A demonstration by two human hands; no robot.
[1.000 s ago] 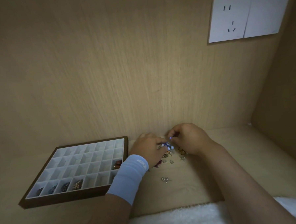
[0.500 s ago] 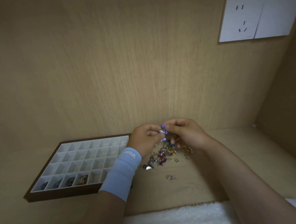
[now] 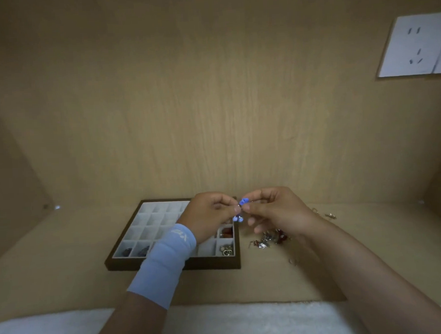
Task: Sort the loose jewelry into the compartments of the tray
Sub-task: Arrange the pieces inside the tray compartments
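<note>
Small blue-beaded jewelry piece [image 3: 242, 208] held above the partitioned white-lined tray [image 3: 151, 222]; loose jewelry pile [image 3: 269, 239] on the surface right of it

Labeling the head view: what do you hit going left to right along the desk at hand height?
Tray → left hand → blue jewelry piece pinched between both hands → right hand → small piece near the wall.

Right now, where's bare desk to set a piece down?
Free: desk left of the tray; front strip between tray and white towel. Crowded: loose jewelry pile right of the tray, under the right hand.
</note>
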